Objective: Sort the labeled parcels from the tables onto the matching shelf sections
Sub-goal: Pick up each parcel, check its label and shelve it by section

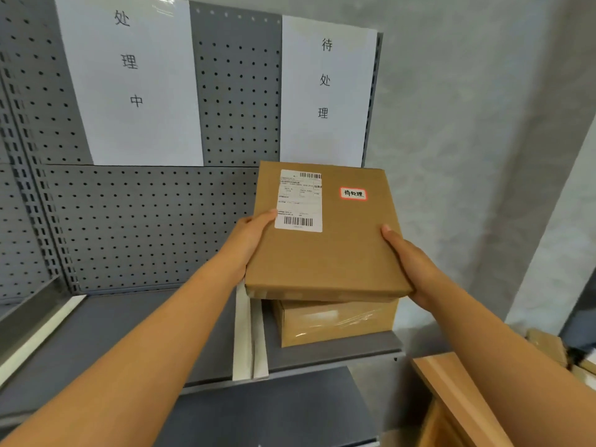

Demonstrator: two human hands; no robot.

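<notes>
A flat brown parcel [332, 246] with a white shipping label and a red-edged sticker reading 待处理 is held at both sides, my left hand [251, 240] on its left edge and my right hand [409, 262] on its right edge. It hovers over, or rests on, a taped brown box [335, 324] that stands in the right-hand section of the grey shelf [129, 333]; contact cannot be told. Behind that section hangs a white sheet reading 待处理 [325, 88]. The middle section has a sheet reading 处理中 [129, 75].
A white divider [250, 343] separates the right section from the middle one; another slanted divider [38, 330] stands at far left. A lower shelf board [274, 404] juts out below. A wooden table edge [451, 391] with more parcels [548, 346] is at lower right. A grey wall lies right.
</notes>
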